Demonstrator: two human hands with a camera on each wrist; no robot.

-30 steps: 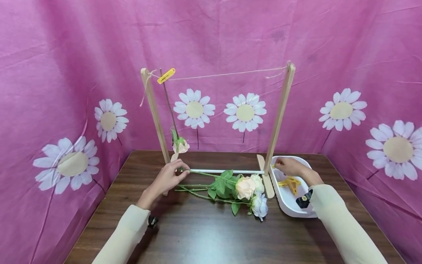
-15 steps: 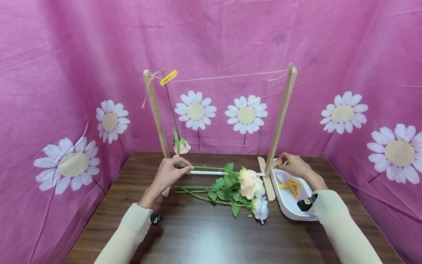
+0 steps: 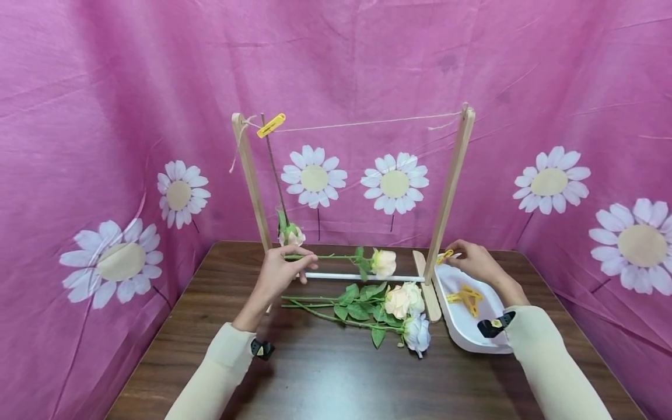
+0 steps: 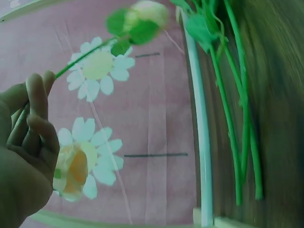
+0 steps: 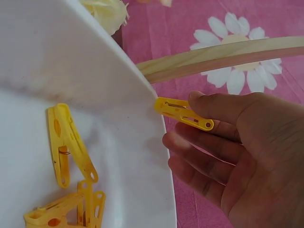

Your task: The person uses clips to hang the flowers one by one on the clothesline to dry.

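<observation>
My left hand (image 3: 286, 269) pinches the stem end of a cream rose (image 3: 384, 263), which it holds roughly level above the white rod (image 3: 362, 277). In the left wrist view that rose's stem (image 4: 85, 58) slants up away from the fingertips. Between thumb and fingers, my right hand (image 3: 479, 263) pinches a yellow clothespin (image 5: 184, 113) over the far rim of the white tub (image 5: 147, 102). A hanging rose (image 3: 291, 235), head down, is clipped to the string (image 3: 362, 123) by another yellow clothespin (image 3: 271, 125). More roses (image 3: 401, 300) lie on the table below the rod.
Several yellow clothespins (image 3: 466, 298) lie in the tub. Wooden posts (image 3: 251, 181) stand at either end of the string, on flat wooden feet (image 3: 429, 297). Pink cloth with printed daisies (image 3: 395, 184) surrounds the brown table (image 3: 336, 379).
My left hand has lifted its rose off the other roses, up and to the left. My right hand has raised a clothespin from inside the tub to its rim.
</observation>
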